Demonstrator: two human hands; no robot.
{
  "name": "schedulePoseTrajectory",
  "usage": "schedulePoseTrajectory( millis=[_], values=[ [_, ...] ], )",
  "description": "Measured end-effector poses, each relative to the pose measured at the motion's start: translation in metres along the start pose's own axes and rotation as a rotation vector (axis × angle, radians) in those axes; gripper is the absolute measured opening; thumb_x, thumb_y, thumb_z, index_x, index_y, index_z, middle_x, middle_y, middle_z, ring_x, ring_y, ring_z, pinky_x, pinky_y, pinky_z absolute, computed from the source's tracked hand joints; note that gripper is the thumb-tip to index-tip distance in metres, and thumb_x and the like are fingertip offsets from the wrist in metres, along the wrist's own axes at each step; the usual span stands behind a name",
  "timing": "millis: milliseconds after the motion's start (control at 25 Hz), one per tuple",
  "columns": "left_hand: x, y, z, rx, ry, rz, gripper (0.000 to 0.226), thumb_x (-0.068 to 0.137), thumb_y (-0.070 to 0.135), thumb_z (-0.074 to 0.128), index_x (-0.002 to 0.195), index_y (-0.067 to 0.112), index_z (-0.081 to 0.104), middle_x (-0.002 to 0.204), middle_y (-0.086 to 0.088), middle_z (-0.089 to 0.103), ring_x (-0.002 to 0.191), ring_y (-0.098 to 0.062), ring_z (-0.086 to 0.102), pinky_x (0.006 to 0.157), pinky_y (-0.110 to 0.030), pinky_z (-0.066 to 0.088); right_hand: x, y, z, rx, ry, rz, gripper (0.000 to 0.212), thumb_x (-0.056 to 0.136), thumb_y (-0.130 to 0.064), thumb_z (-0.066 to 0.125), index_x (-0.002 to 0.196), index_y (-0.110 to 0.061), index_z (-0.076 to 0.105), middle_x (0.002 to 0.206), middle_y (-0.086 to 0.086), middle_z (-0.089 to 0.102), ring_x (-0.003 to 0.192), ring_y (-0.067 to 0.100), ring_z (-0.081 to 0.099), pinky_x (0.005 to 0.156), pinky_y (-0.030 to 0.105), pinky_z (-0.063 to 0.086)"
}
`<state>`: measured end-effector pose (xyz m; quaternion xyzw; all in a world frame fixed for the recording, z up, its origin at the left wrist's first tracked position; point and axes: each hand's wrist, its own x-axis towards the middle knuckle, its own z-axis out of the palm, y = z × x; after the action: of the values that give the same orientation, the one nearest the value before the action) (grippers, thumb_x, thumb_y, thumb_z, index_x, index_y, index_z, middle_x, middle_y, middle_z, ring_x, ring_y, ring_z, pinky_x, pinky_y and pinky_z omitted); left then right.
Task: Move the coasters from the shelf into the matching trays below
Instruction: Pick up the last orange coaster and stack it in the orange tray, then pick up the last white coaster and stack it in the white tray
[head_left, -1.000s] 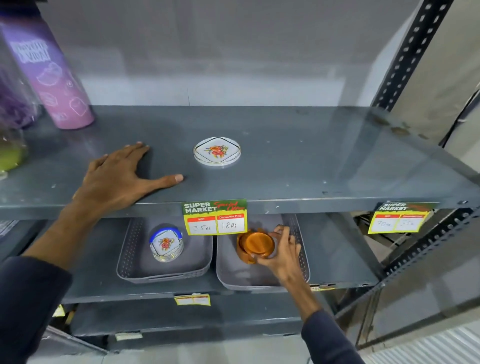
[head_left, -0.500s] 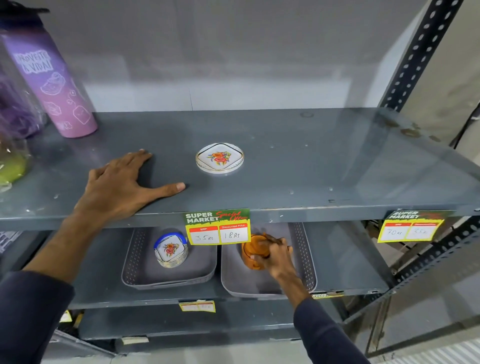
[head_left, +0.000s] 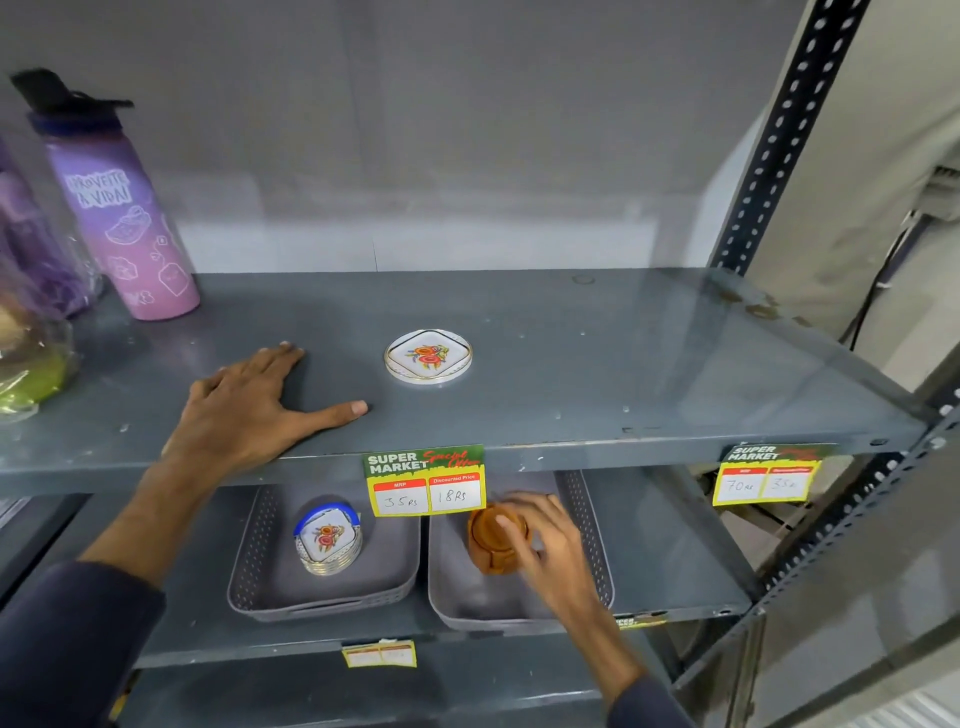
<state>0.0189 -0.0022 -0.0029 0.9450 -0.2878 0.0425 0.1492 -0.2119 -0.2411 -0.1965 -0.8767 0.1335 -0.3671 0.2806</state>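
Head cam looks down at the shelf (head_left: 623, 364) and it seems nearly finished. The right hand (head_left: 545, 551) is down in the right tray (head_left: 597, 519), fingers loosely curled on the brown stack (head_left: 491, 540) — touching its top and side, though I can't tell if it's really gripping or just letting go. Across from it, below the left hand (head_left: 249, 410), the left tray (head_left: 249, 561) already has the floral stack (head_left: 327, 540) in its blue holder. The left hand is just lying flat and open on the shelf, holding nothing. What's left, as far as I can see — one floral coaster (head_left: 428, 356) on the shelf, just right of that hand's thumb and not touching it. My guess is it goes in the left tray.
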Motion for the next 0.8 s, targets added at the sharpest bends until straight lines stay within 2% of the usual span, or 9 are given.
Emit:
schedulePoseTrajectory(
  millis=[80, 160, 200, 280, 400, 480, 560, 680, 800],
  values=[
    [-0.002, 0.001, 0.0, 0.003, -0.008, 0.01, 0.135, 0.051, 0.11, 0.028, 0.158, 0.028, 0.032, 0.168, 0.009, 0.026, 0.155, -0.018, 0.024, 0.124, -0.05, 0.02, 0.008, -0.052, -0.037, 0.112, 0.278, -0.321, 0.008, 0.092, -0.009, 0.074, 0.099, -0.011, 0.077, 0.099, 0.003, 0.078, 0.088, 0.019, 0.071, 0.073, 0.039, 0.056],
    [-0.002, 0.002, 0.0, 0.014, -0.026, 0.016, 0.137, 0.051, 0.11, 0.026, 0.16, 0.027, 0.029, 0.17, 0.008, 0.022, 0.156, -0.016, 0.021, 0.126, -0.048, 0.017, 0.033, -0.104, -0.072, 0.185, 0.449, -0.513, 0.004, 0.095, -0.011, 0.07, 0.096, -0.009, 0.074, 0.091, 0.003, 0.077, 0.077, 0.02, 0.071, 0.068, 0.031, 0.054],
    [-0.003, 0.002, 0.0, 0.017, -0.032, 0.017, 0.137, 0.051, 0.11, 0.025, 0.16, 0.027, 0.027, 0.17, 0.008, 0.021, 0.156, -0.015, 0.019, 0.126, -0.047, 0.015, 0.049, -0.124, -0.084, 0.214, 0.504, -0.531, 0.005, 0.096, -0.013, 0.07, 0.097, -0.009, 0.073, 0.091, 0.002, 0.075, 0.074, 0.02, 0.069, 0.068, 0.028, 0.053],
    [-0.003, 0.001, 0.001, 0.007, -0.038, 0.019, 0.138, 0.051, 0.11, 0.025, 0.161, 0.026, 0.026, 0.171, 0.008, 0.019, 0.156, -0.014, 0.017, 0.127, -0.045, 0.012, 0.085, -0.149, -0.096, 0.264, 0.52, -0.435, 0.009, 0.093, -0.011, 0.072, 0.101, -0.008, 0.074, 0.093, 0.0, 0.07, 0.071, 0.018, 0.064, 0.071, 0.022, 0.051],
    [-0.003, -0.001, 0.001, -0.015, -0.04, 0.022, 0.137, 0.052, 0.11, 0.026, 0.161, 0.027, 0.024, 0.171, 0.009, 0.017, 0.157, -0.011, 0.015, 0.127, -0.044, 0.009, 0.134, -0.159, -0.09, 0.241, 0.375, -0.22, 0.035, 0.086, -0.01, 0.081, 0.118, -0.015, 0.069, 0.104, 0.0, 0.067, 0.083, 0.005, 0.057, 0.078, 0.009, 0.042],
    [-0.003, -0.002, 0.001, -0.021, -0.031, 0.026, 0.135, 0.054, 0.109, 0.028, 0.161, 0.027, 0.025, 0.171, 0.01, 0.018, 0.157, -0.01, 0.014, 0.127, -0.043, 0.008, 0.158, -0.157, -0.077, 0.192, 0.186, -0.103, 0.059, 0.082, -0.021, 0.085, 0.134, -0.027, 0.057, 0.119, -0.004, 0.065, 0.097, 0.001, 0.054, 0.087, 0.009, 0.039],
    [-0.004, -0.001, 0.001, -0.029, -0.018, 0.022, 0.134, 0.054, 0.109, 0.029, 0.161, 0.028, 0.026, 0.17, 0.011, 0.019, 0.156, -0.009, 0.014, 0.127, -0.041, 0.008, 0.173, -0.153, -0.065, 0.098, -0.024, 0.027, 0.085, 0.078, -0.041, 0.085, 0.146, -0.037, 0.037, 0.134, -0.005, 0.059, 0.12, 0.012, 0.05, 0.1, 0.024, 0.037],
    [-0.006, 0.001, 0.001, -0.036, -0.005, 0.014, 0.134, 0.053, 0.109, 0.03, 0.16, 0.027, 0.027, 0.17, 0.012, 0.02, 0.156, -0.007, 0.014, 0.128, -0.039, 0.007, 0.182, -0.145, -0.049, -0.091, -0.302, 0.177, 0.117, 0.067, -0.067, 0.083, 0.155, -0.037, 0.011, 0.144, 0.006, 0.051, 0.141, 0.026, 0.035, 0.111, 0.041, 0.025],
    [-0.006, 0.001, 0.001, -0.039, 0.0, 0.009, 0.135, 0.053, 0.109, 0.029, 0.161, 0.028, 0.025, 0.17, 0.013, 0.02, 0.156, -0.007, 0.013, 0.128, -0.039, 0.007, 0.188, -0.138, -0.04, -0.143, -0.359, 0.191, 0.112, 0.069, -0.068, 0.08, 0.153, -0.037, 0.012, 0.142, 0.006, 0.054, 0.142, 0.027, 0.036, 0.113, 0.046, 0.022]
  ],
)
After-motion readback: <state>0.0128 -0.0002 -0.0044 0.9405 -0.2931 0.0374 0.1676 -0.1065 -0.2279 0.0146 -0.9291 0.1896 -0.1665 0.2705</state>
